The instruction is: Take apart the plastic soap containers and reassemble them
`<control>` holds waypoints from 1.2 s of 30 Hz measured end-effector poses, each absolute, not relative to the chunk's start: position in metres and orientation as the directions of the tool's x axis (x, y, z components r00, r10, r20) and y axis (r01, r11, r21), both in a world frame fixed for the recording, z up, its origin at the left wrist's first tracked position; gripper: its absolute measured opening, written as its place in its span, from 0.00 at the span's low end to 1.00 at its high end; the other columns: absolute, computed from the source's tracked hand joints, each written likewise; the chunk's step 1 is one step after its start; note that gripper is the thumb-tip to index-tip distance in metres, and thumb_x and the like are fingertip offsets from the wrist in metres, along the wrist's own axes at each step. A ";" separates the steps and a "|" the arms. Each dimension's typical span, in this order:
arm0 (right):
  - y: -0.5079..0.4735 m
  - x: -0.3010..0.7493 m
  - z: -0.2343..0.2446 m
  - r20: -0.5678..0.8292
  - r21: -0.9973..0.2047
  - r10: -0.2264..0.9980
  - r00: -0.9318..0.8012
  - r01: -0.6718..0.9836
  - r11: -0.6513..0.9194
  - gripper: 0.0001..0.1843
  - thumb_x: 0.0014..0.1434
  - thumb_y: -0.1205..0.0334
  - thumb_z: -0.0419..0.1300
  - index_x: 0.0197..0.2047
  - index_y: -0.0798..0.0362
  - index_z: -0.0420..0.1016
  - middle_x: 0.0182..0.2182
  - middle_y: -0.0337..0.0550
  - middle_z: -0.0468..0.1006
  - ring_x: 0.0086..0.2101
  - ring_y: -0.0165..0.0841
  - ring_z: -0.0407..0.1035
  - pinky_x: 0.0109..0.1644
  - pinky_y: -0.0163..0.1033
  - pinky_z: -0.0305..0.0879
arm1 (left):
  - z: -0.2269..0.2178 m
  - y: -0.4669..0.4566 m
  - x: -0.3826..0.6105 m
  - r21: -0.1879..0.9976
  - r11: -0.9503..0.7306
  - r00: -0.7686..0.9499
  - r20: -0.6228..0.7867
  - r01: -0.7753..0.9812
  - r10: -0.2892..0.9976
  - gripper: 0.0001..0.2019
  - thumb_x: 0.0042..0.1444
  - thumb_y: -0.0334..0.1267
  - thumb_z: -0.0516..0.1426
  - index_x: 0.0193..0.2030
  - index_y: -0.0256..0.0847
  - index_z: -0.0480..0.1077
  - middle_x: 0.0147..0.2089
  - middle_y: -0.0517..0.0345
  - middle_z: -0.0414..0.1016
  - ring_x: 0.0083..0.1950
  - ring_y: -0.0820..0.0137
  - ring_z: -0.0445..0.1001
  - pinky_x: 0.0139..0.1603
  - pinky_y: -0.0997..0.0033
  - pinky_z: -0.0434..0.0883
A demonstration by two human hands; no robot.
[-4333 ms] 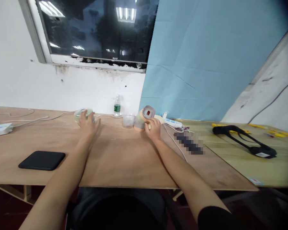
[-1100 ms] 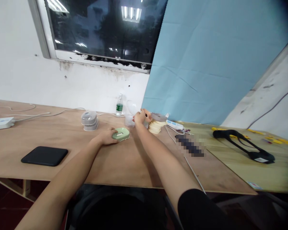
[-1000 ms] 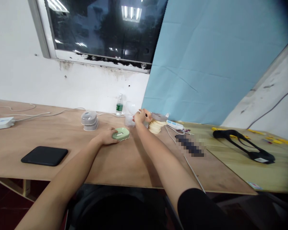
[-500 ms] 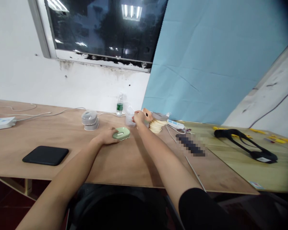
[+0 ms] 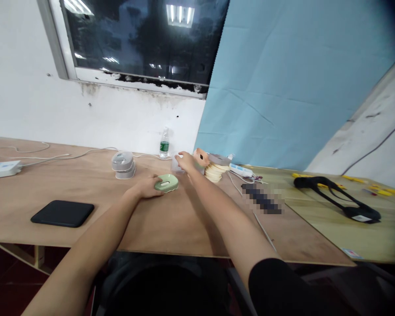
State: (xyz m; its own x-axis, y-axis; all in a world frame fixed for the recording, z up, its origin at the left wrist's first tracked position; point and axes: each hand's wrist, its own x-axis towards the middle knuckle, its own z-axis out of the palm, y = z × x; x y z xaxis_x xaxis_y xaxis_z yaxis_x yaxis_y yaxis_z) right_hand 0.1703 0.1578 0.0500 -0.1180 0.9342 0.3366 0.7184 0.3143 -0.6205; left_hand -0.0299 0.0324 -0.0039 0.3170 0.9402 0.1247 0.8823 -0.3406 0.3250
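Note:
My left hand (image 5: 148, 187) rests on the tabletop with its fingers round the left end of a pale green oval case (image 5: 171, 183), which has a light slot in its top and looks like a soap dish. Farther back, my right hand (image 5: 186, 162) lies over a clear plastic tub (image 5: 176, 165), fingers stretched across its top. The hand hides much of the tub. Right beside this hand are a peach-coloured object (image 5: 200, 157) with a dark hole and a leaning stack of cream-coloured pieces (image 5: 213, 173).
A water bottle (image 5: 164, 144) stands by the wall. Stacked grey cases (image 5: 123, 165) sit left of it, and a black flat device (image 5: 63, 213) lies nearer. Rightward are a power strip (image 5: 241, 170), a blurred dark object (image 5: 261, 198) and a black strap-like frame (image 5: 339, 197).
My right hand has shifted slightly left and onto the top of the clear tub. The clear part that stood raised behind the tub no longer shows. My left hand and the green case are unmoved.

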 end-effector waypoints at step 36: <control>0.181 0.317 0.037 0.713 -0.333 0.627 -0.315 0.634 0.698 0.12 0.58 0.60 0.52 0.41 0.55 0.73 0.50 0.53 0.71 0.53 0.39 0.63 0.58 0.47 0.58 | 0.000 0.028 -0.028 0.329 -0.321 0.293 0.134 0.888 0.947 0.40 0.43 0.67 0.55 0.60 0.45 0.64 0.63 0.48 0.62 0.53 0.54 0.71 0.55 0.59 0.66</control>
State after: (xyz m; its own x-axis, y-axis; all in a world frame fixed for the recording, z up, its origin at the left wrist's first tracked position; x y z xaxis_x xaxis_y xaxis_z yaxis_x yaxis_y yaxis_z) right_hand 0.3166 0.1812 0.0373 -0.3151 0.6269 0.7126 0.6341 0.6977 -0.3334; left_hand -0.0275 0.0277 -0.0005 0.2929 0.9468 0.1335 0.8879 -0.3212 0.3293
